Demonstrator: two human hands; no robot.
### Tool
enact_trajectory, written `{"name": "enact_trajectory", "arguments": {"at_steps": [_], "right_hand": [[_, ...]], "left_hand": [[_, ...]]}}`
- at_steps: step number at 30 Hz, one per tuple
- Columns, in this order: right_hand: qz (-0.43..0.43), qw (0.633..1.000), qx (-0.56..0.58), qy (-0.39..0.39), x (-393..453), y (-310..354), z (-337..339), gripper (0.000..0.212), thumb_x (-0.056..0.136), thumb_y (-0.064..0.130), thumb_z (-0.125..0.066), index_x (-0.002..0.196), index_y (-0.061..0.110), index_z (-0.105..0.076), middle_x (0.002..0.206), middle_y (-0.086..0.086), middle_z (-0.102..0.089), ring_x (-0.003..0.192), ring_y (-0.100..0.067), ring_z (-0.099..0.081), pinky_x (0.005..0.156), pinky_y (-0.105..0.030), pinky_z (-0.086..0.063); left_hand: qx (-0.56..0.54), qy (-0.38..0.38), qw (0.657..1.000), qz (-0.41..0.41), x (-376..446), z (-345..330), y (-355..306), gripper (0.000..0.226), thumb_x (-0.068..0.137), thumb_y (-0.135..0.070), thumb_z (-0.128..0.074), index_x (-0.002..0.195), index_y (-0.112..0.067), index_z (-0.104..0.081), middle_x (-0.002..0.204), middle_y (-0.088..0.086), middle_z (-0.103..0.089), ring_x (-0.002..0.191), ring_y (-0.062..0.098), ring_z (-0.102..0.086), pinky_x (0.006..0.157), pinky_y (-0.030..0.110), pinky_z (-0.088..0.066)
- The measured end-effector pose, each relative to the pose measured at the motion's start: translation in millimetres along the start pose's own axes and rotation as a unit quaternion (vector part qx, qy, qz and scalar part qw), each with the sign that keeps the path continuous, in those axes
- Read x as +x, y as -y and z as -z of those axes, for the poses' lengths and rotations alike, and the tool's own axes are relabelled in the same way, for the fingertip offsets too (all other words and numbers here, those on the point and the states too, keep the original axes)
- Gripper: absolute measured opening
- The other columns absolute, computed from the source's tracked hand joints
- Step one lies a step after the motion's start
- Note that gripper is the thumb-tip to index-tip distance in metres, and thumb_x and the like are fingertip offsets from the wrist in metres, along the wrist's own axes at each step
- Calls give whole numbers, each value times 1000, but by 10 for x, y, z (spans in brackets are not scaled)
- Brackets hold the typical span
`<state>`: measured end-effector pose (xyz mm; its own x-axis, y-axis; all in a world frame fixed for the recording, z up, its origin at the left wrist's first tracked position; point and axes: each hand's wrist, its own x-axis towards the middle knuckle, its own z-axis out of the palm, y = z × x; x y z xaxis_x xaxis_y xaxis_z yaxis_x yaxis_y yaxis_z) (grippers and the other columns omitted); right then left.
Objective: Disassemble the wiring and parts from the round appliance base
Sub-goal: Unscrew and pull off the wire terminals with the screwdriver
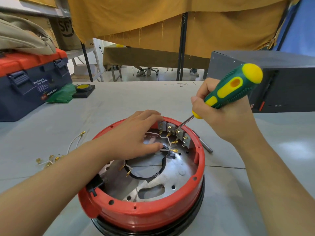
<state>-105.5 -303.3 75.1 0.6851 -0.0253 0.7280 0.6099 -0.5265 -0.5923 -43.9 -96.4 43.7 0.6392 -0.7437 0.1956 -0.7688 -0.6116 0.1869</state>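
A workshop or repair bench: left of the fingers (150,116) sits a blue toolbox (30,87) with an orange lid, a tape roll (83,87) beside it (yellow-cored), while metal shelving (88,53) with a cardboard box (65,33) and a mustard drape (170,19) stand beyond them.

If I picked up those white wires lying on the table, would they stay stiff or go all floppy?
Probably floppy: the loose wires are thin and already lie in curves on the table. They look light too. The small brass clips on their ends would likely dangle and might snag each other.
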Motion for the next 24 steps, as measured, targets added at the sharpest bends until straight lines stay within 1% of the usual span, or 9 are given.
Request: {"name": "enact_trajectory", "arguments": {"at_steps": [3,6,10,13,14,16,19,22,24], "right_hand": [[5,1000,-5,11,2,11,13,17,78,13,-61,64,11,-51,56,1,-53,52,-4,-49,53,-5,-35],[12,999,-15,33,7,24,40,16,78,14,-62,65,9,-53,56,2,-52,52,-4,-49,53,-5,-34],[13,997,-28,72,14,48,79,15,76,16,-65,68,7,-56,53,9,-51,51,-3,-49,51,-5,-33],[3,995,-33,92,26,33,124,17,77,17,-65,68,7,-56,51,15,-54,51,-2,-50,51,-5,-33],[-2,995,-33,93,31,22,132,19,77,18,-65,67,6,-55,51,14,-54,51,-2,-49,51,-6,-33],[-12,997,-27,76,35,-6,118,25,77,19,-64,65,2,-52,50,5,-49,51,-5,-44,51,-8,-32],[-13,999,-19,38,26,-28,48,31,77,17,-62,64,-7,-46,55,-16,-45,50,-10,-37,51,-11,-30],[-15,1000,-3,4,23,-44,-12,32,78,14,-60,62,-8,-42,55,-20,-42,50,-16,-36,50,-14,-32],[-30,999,19,-23,33,-77,-16,32,78,12,-58,62,-9,-41,57,-25,-42,51,-21,-39,50,-18,-34]], "left_hand": [[-23,-7,1000,-5,-15,8,-8,46,84,-45,-61,124,-30,-44,140,-11,-37,126,8,-33,103,24,-29],[-11,-5,1000,-13,-16,-4,3,35,83,-44,-62,114,-30,-52,145,-9,-33,131,11,-30,106,24,-26],[3,0,1000,-13,-13,-19,15,34,84,-47,-60,116,-33,-58,150,-8,-26,135,12,-25,112,29,-24],[16,6,1000,-13,-17,-19,9,38,84,-50,-58,120,-36,-59,151,-9,-23,137,12,-22,113,30,-22],[19,10,1000,-12,-18,-17,5,39,85,-51,-58,121,-37,-59,152,-9,-22,137,12,-21,114,31,-22],[26,15,999,-12,-22,-12,-2,40,85,-52,-56,123,-38,-58,153,-9,-20,138,12,-19,114,32,-22],[34,22,999,-9,-27,-11,-13,41,85,-54,-55,124,-40,-57,153,-9,-18,138,12,-17,113,29,-20],[34,23,999,-8,-29,-12,-17,41,85,-55,-55,124,-41,-57,153,-10,-18,138,11,-17,113,28,-20],[36,23,999,-9,-27,-12,-14,41,85,-55,-55,124,-42,-57,152,-10,-18,137,12,-17,113,30,-21]]}}
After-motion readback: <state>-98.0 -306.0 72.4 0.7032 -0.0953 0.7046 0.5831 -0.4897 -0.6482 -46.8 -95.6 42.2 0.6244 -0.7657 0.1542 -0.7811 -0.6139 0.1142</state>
